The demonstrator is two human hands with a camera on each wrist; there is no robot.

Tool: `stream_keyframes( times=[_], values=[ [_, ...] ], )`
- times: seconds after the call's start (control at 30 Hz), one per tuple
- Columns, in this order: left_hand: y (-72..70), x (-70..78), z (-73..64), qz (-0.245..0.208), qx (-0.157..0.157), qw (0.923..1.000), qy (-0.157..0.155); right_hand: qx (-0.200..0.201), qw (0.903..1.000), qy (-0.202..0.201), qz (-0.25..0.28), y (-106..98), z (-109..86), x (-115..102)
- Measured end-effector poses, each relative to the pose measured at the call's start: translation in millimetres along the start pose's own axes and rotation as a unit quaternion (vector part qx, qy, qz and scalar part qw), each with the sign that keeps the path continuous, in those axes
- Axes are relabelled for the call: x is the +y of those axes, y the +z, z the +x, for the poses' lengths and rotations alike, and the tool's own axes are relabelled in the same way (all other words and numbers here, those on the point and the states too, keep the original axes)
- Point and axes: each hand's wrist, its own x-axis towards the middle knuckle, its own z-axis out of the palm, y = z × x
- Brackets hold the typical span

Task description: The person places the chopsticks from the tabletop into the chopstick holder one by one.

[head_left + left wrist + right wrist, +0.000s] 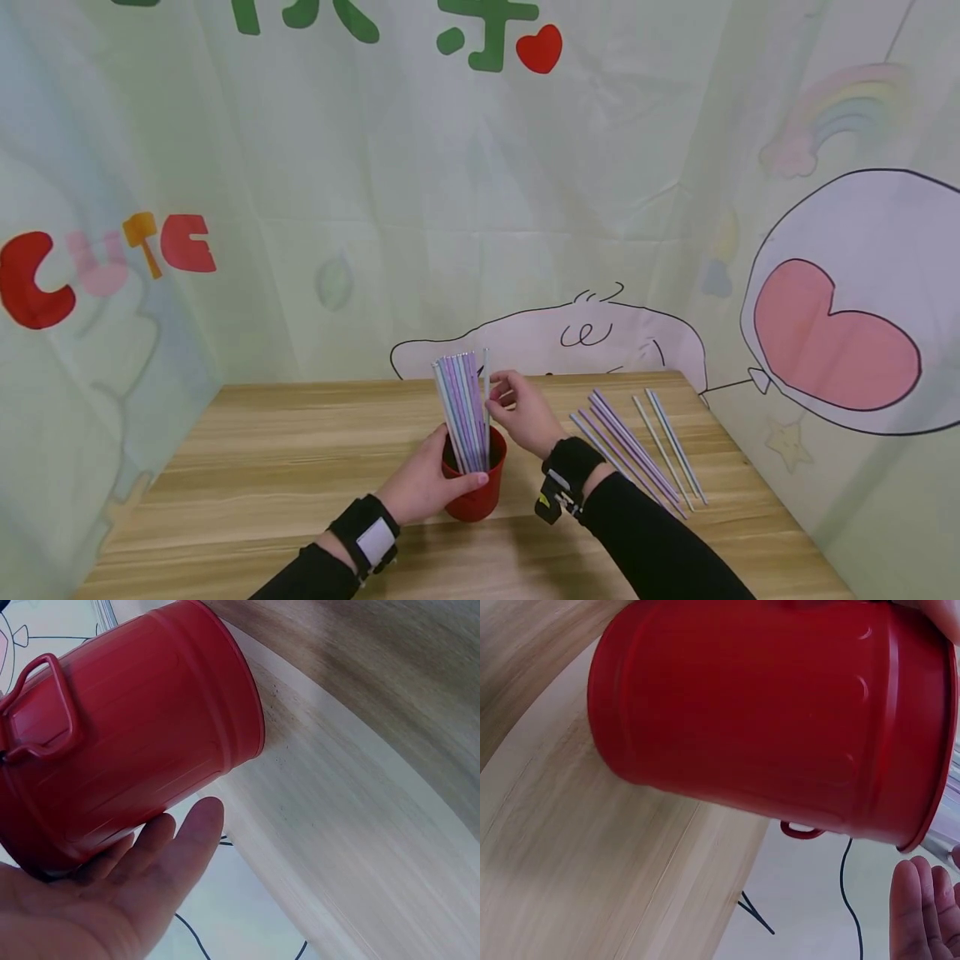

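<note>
A small red metal bucket (476,500) with side handles stands upright on the wooden table. My left hand (429,481) holds it at the rim, thumb across the front and fingers around the left side; the left wrist view shows the fingers (142,862) along its wall. Inside leans a bundle of thin shiny straws (463,408) in purple, blue and silver. At the bucket's right side my right hand (525,414) pinches a single silver straw (486,375), held nearly upright with its lower end inside the rim. The right wrist view catches only part of that hand's fingers (915,900).
To the right lie several loose straws: purple ones (630,437), a silver one (663,450) and blue ones (677,446), spread at a slant near the right edge of the table (300,433). A printed cloth backdrop (450,208) hangs behind the table and along both sides.
</note>
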Motion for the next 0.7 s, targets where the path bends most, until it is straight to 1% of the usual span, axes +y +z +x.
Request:
stream_keyframes(
  times=[0.13,0.2,0.33,0.43,0.53,0.67,0.7],
  values=[
    [-0.1,0.0,-0.5,0.0,0.001,1.0,0.003,0.006,1.0,0.001,0.006,-4,-2.7,4],
    [-0.3,0.3,-0.5,0.001,0.001,1.0,0.001,0.015,0.9999,-0.001,0.006,-9,-4.5,7],
    [-1.2,1.2,-1.2,-0.001,0.002,1.0,-0.006,0.034,0.9993,0.008,-0.009,-21,-7.7,17],
    [-1.3,1.7,-1.8,0.002,0.003,1.0,-0.009,0.051,0.9977,0.021,-0.039,-34,-10.0,29],
    [-0.9,1.7,-2.0,0.009,0.006,0.9999,-0.011,0.063,0.9947,0.019,-0.079,-48,-12.5,45],
    [-0.7,1.2,-2.4,0.014,0.008,0.9998,-0.011,0.065,0.9869,0.025,-0.145,-66,-16.2,72],
    [-0.7,1.0,-2.5,0.013,0.008,0.9998,-0.01,0.063,0.9842,0.032,-0.162,-70,-17.1,79]
  ],
)
